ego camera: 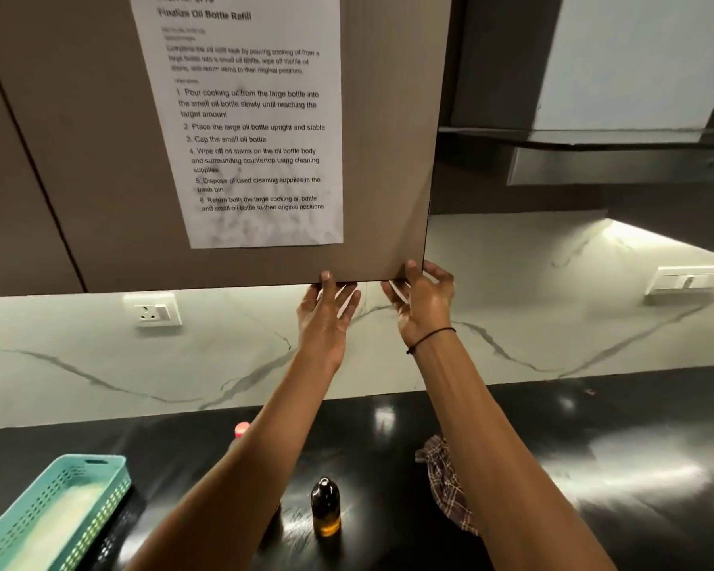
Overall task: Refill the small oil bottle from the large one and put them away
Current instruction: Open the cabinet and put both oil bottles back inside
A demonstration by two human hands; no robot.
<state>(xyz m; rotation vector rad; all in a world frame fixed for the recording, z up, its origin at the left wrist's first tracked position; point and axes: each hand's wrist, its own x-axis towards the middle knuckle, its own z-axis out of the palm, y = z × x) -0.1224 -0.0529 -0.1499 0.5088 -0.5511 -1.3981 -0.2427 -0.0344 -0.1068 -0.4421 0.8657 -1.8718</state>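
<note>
1. nearest, left of the small oil bottle [325, 508], a perforated teal plastic basket [54, 513] with a pale lining sits on the glossy black countertop [594, 467].
2. the small oil bottle is dark amber glass, rounded at the shoulder, upright between the 2 forearms; amber oil shows only in its lower part, and i cannot tell whether it is capped, so refilling looks undone or unfinished.
3. right of the bottle, a crumpled checked cloth [446, 484] lies partly under the right arm.
4. behind and left of the bottle, a pink-red cap [242, 428] peeks past the left forearm; probably the large bottle, mostly hidden.
5. far above the bottle, the left hand [326, 311] pinches the lower edge of the matte brown cabinet door [388, 158], thumb in front.
6. the right hand [423, 300] grips the door's bottom corner; putting away remains.
7. a printed sheet [248, 117] is stuck on the door.
</note>
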